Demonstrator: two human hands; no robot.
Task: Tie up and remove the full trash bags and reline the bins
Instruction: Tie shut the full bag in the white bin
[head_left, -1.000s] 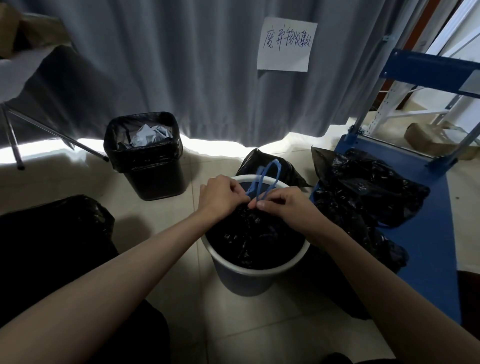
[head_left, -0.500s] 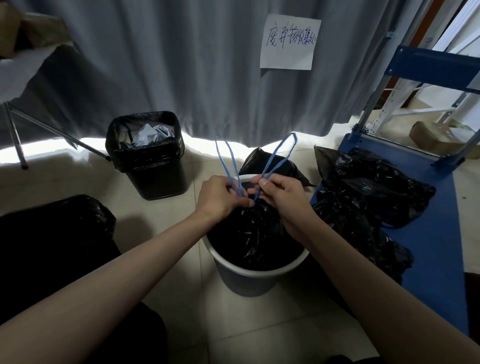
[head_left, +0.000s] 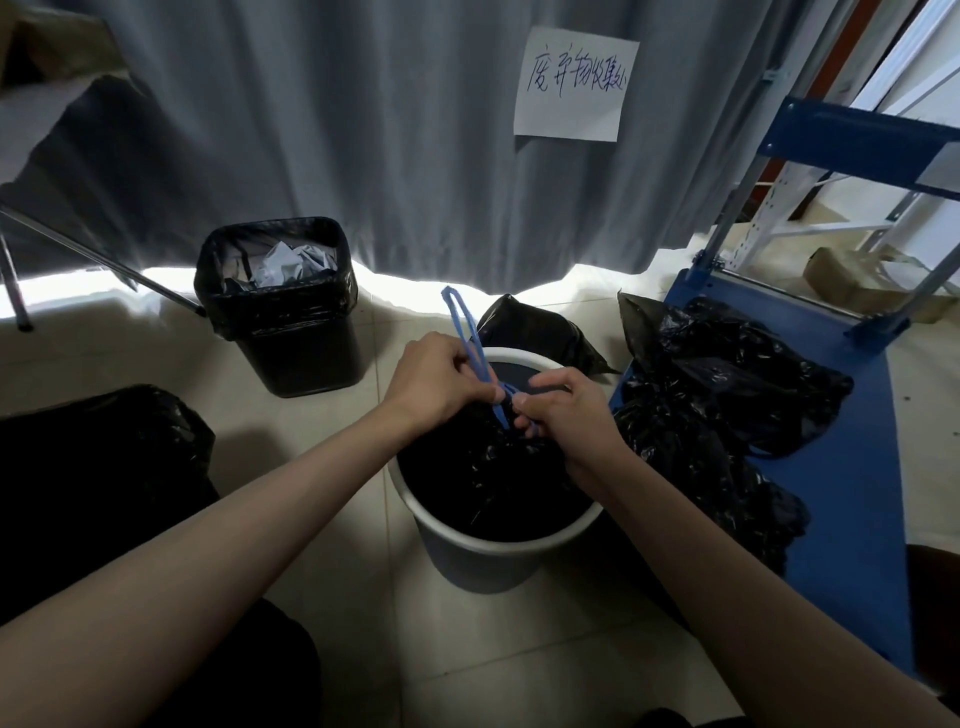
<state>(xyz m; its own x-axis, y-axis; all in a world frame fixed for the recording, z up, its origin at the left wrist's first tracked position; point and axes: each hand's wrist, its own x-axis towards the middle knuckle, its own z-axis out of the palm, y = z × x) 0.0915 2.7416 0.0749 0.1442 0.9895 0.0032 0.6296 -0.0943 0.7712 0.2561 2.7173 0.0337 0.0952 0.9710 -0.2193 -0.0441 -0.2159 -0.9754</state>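
Fingers of both hands were curled on the blue drawstrings above the bag, which sat gathered in the white bin. Tying was judged unfinished; lifting and relining remained, and the black bin was left full.

One camera on my head, wide angle.
It looks forward and down over my forearms, close above the white bin on the floor, facing the grey curtain.

Two bare forearms, no sleeves, left hand and right hand without gloves
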